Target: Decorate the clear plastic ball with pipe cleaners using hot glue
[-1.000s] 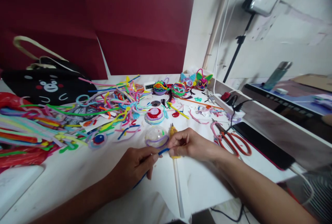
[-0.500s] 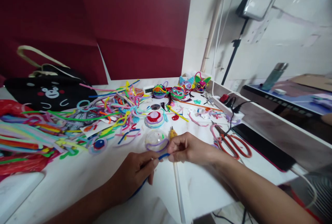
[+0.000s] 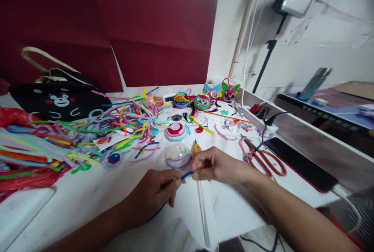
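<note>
Little shifts since the earlier frames: my view swings slightly, and both hands sit a touch nearer the camera than one second ago. I see the blue pipe cleaner [image 3: 186,175] spanning the gap over the table [image 3: 233,209], pinched between thumb and finger by right hand [image 3: 214,164] and left hand [image 3: 159,190] alike, its tail trailing below the left. Just beyond, the clear dome [image 3: 178,151] carries a lilac strip [image 3: 174,166] and small specks; otherwise bare, it looks barely begun. Behind it, a striped dome [image 3: 175,131] and wrapped balls [image 3: 202,102] appear further along.
</note>
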`<action>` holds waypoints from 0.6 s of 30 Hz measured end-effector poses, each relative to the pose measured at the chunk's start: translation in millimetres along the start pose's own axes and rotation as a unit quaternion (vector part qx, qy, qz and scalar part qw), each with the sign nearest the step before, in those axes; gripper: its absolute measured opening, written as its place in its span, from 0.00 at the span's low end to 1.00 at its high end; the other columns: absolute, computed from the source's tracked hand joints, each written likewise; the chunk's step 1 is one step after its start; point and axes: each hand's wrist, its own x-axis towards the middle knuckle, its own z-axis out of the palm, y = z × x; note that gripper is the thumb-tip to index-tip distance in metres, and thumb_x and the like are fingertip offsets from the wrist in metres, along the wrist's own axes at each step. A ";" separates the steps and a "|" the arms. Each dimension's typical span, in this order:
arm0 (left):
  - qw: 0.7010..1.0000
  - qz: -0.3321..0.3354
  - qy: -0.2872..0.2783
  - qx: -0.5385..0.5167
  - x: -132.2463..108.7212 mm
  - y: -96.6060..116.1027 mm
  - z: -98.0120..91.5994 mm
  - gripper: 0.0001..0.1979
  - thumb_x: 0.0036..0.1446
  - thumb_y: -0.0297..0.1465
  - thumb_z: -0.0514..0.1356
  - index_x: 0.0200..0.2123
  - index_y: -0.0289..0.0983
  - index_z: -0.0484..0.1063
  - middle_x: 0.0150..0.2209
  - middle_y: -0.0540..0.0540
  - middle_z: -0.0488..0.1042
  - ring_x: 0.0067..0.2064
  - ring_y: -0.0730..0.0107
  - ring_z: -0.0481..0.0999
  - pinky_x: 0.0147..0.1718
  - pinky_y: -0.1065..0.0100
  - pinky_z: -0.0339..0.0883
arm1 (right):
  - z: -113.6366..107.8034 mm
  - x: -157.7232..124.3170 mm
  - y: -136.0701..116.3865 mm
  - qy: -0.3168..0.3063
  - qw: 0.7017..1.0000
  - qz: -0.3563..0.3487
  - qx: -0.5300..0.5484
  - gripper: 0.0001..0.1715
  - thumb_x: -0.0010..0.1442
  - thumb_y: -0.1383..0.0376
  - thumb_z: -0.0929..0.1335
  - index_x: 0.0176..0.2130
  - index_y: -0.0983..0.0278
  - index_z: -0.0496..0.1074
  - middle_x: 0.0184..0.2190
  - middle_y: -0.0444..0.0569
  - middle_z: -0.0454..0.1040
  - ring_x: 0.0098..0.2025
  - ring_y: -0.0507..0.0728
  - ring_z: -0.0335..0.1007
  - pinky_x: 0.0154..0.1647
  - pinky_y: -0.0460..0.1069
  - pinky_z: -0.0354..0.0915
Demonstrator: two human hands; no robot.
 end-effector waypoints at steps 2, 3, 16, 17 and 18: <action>1.000 0.001 -0.002 0.004 -0.5 -0.3 0.2 0.19 0.65 0.37 0.49 0.26 0.36 0.71 0.19 0.51 0.74 0.22 0.75 0.67 0.26 0.72 0.57 | 0.2 -0.4 0.4 -0.001 1.000 0.000 -0.001 0.25 0.49 0.49 0.75 0.32 0.69 0.73 0.22 0.39 0.64 0.24 0.47 0.54 0.24 0.44 0.52; 1.000 0.002 -0.003 0.006 -0.8 -0.7 0.4 0.19 0.65 0.37 0.49 0.25 0.36 0.71 0.20 0.51 0.73 0.22 0.75 0.67 0.26 0.72 0.57 | 0.3 -0.4 0.9 0.000 1.000 -0.001 -0.001 0.25 0.49 0.50 0.75 0.32 0.69 0.73 0.22 0.40 0.64 0.24 0.47 0.54 0.24 0.44 0.51; 1.000 0.003 0.008 0.007 -2.3 0.0 2.2 0.19 0.64 0.36 0.50 0.23 0.35 0.68 0.19 0.50 0.72 0.22 0.75 0.67 0.25 0.73 0.56 | 1.9 0.4 1.7 -0.009 1.000 -0.004 -0.006 0.22 0.50 0.52 0.75 0.31 0.68 0.72 0.20 0.38 0.62 0.22 0.46 0.52 0.23 0.44 0.50; 1.000 0.004 0.007 0.005 -2.7 -0.5 2.3 0.18 0.64 0.36 0.50 0.24 0.35 0.69 0.19 0.50 0.72 0.22 0.75 0.67 0.25 0.73 0.56 | 2.0 0.4 2.1 -0.012 1.000 -0.003 -0.006 0.22 0.50 0.53 0.75 0.31 0.68 0.71 0.20 0.38 0.62 0.22 0.46 0.52 0.23 0.44 0.50; 1.000 0.004 0.006 0.002 -2.9 -0.9 2.3 0.18 0.64 0.36 0.50 0.24 0.35 0.69 0.19 0.50 0.72 0.22 0.76 0.66 0.25 0.73 0.56 | 2.1 0.5 2.6 -0.013 1.000 -0.001 -0.007 0.22 0.51 0.53 0.75 0.31 0.68 0.71 0.20 0.38 0.62 0.22 0.46 0.51 0.23 0.44 0.50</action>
